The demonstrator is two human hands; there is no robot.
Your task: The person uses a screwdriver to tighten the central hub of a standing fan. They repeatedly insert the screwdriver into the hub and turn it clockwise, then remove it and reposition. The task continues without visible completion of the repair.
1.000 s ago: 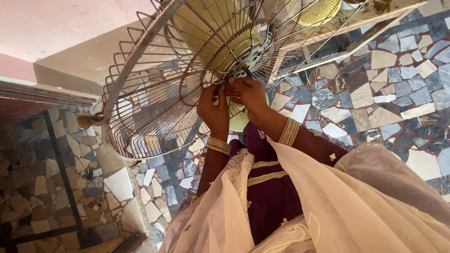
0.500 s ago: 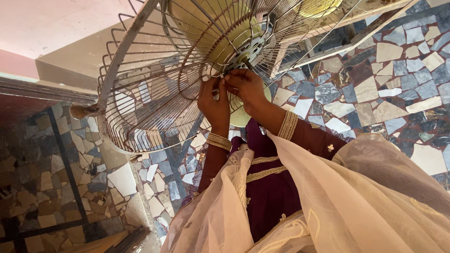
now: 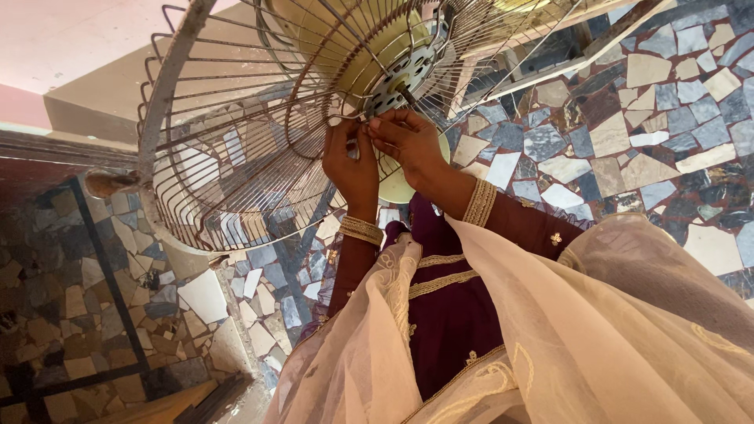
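Mosaic stone floor [image 3: 644, 118] below; rusty wire fan guard [image 3: 236, 165] tilted over it, cream motor housing [image 3: 345, 39] behind the wires; left hand [image 3: 351, 169] and right hand [image 3: 408, 141], fingers curled, both pinching the guard's inner ring beside the metal hub [image 3: 400, 78].

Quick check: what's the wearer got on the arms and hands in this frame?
Both hands are bare, no gloves: left hand, right hand. Long dark maroon sleeves end in gold embroidered cuffs. A sheer cream scarf with pale gold embroidery drapes over the arms.
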